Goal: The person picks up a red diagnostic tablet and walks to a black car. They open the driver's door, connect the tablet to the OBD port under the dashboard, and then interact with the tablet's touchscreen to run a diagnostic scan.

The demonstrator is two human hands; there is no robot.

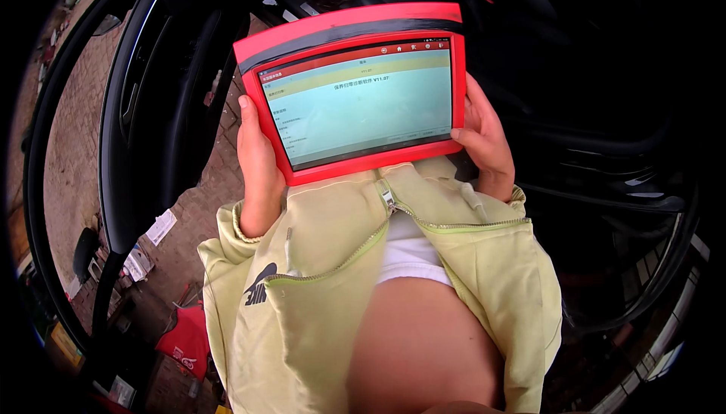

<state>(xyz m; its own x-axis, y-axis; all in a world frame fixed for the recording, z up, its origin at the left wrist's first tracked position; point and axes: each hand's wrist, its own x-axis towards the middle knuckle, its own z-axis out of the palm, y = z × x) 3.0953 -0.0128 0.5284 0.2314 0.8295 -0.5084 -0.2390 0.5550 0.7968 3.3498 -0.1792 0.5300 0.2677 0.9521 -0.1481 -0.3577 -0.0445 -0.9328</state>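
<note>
Red-cased tablet [359, 100]: pinching its left edge with the left hand [260, 163], its right edge with the right hand [490, 140], and holding it just beyond the yellow-green jacket [321, 213], probably keeping the screen [363, 115] uncovered and angled for reading. Glowing pale blue-green beneath a red bar [340, 63], curving along the top edge, bearing a black band [355, 31] there.

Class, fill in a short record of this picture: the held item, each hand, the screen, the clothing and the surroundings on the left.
Held item: red-framed tablet, screen facing the wearer
Left hand: at the tablet's left edge, thumb up along the frame
Right hand: at the right edge, thumb near the lower corner
Screen: lit, red bar on top, pale area below
Clothing: pale yellow-green jacket, zip partly open
Left surroundings: black door, paved ground, red cloth-like item
</note>
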